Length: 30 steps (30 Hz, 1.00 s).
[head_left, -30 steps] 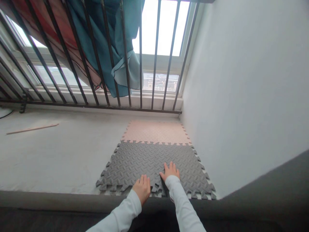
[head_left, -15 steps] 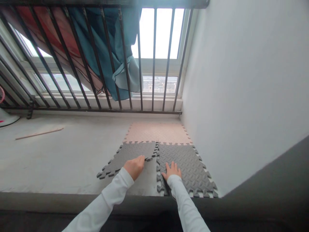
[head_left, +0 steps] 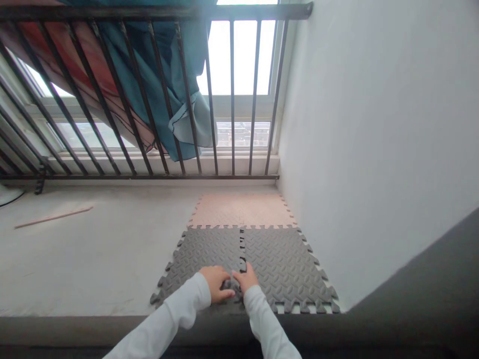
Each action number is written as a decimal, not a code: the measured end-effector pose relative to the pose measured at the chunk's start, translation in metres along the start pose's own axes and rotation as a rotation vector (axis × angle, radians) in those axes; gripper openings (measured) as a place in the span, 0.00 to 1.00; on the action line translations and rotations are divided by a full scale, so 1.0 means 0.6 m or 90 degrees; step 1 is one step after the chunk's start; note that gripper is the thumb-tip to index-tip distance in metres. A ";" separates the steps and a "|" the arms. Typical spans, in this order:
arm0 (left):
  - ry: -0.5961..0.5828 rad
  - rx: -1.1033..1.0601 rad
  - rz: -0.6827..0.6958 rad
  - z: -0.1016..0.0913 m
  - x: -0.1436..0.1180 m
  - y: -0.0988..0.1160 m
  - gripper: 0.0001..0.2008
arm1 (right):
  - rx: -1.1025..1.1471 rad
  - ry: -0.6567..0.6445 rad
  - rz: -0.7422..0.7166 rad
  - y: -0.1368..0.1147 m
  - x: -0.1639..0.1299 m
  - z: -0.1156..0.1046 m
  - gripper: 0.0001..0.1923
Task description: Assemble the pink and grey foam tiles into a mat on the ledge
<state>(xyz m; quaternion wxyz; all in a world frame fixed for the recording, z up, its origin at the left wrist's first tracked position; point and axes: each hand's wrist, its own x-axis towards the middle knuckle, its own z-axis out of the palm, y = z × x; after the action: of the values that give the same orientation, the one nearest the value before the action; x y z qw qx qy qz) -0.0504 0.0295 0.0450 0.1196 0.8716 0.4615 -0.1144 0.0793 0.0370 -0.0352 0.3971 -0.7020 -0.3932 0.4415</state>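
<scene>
Domestic interior, likely a bare room or enclosed balcony of a flat. Beyond the fingers [head_left: 224, 279], interlocking foam floor mats [head_left: 284, 264] cover a concrete floor [head_left: 93, 249]; farther on, a black metal railing [head_left: 149, 99] carries draped bedding [head_left: 157, 75] before a window [head_left: 243, 55]. A white plaster wall [head_left: 374, 124] stands to the right.
</scene>
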 end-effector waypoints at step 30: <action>0.009 -0.126 -0.276 0.013 0.277 -0.141 0.24 | 0.244 -0.037 0.063 0.020 -0.079 0.044 0.26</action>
<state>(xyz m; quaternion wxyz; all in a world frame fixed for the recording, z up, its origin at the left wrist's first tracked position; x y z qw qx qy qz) -0.0305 0.2021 -0.0223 0.1736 0.7367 0.6479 -0.0854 0.0429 -0.0045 -0.0391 0.4895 -0.6192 -0.2782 0.5473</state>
